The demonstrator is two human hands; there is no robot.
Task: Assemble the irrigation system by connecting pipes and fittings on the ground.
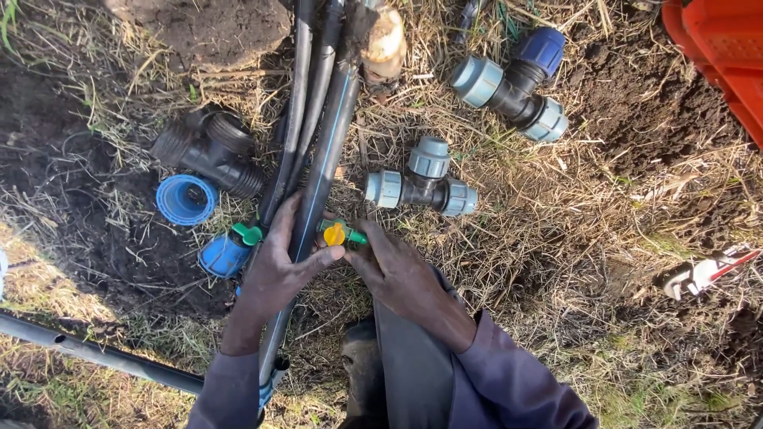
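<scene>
From my feed I see the left hand (278, 274) wrapped around a black pipe with a blue stripe (322, 171), its fingers closed on it, which I take to be for steadying the pipe against the ground. The right hand (397, 274) comes in from the other side, wrist bent, its fingers pinched on a small green valve with a yellow handle (338, 233) that sits against the pipe just above the left thumb. Both forearms in purple sleeves reach forward from a crouch. 2 more black pipes (306, 95) run beside the striped one. On the dry grass lie a grey-capped tee fitting (421, 183) just right of the pipes, a second tee (517, 83) farther up, a black tee (211, 151) and a loose blue cap (186, 199) on the left.
</scene>
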